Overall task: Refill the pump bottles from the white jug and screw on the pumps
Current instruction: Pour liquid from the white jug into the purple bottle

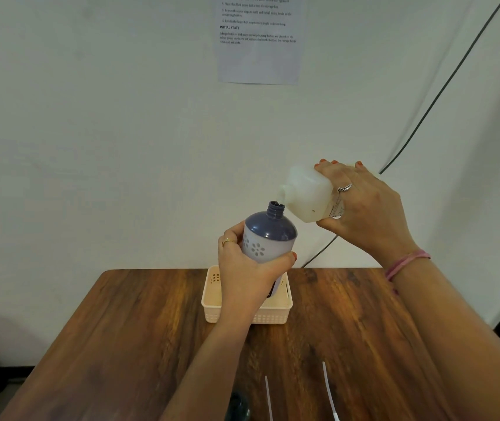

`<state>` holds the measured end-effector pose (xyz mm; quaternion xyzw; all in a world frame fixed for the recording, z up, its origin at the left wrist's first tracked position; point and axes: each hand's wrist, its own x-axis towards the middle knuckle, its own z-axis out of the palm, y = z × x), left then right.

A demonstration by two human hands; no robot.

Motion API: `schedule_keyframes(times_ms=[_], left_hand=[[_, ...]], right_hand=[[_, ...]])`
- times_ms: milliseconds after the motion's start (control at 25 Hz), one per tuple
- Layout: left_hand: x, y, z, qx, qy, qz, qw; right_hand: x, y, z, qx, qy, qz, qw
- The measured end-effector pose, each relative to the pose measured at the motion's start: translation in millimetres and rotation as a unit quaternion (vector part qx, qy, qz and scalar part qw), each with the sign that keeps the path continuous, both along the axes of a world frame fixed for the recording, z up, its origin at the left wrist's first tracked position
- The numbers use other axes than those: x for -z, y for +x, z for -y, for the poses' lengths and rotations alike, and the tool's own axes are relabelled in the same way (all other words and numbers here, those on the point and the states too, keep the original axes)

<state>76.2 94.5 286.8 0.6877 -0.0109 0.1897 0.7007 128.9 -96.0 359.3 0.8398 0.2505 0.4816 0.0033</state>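
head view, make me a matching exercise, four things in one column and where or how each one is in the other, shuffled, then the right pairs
Things:
1. white jug
2. pump bottle
3. basket
4. paper sheet

States:
A. stuck on the wall
B. tipped, spout at the bottle's open neck, in the right hand
C. standing on the wooden table
D. held up above the basket in the left hand, no pump on

Pairs: 1-B, 2-D, 3-C, 4-A

Cream basket [276, 311] on wooden table [121, 323]; wall notice [259, 56]
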Motion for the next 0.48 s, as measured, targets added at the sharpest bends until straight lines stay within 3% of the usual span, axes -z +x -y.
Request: schedule_keyframes(times_ms=[480], left_hand=[[1.9,0.6,1.1,0.002,0.011,0.001,1.0]], right_hand=[[1.5,-0.7,1.2,-0.001,-0.001,-0.007,1.0]])
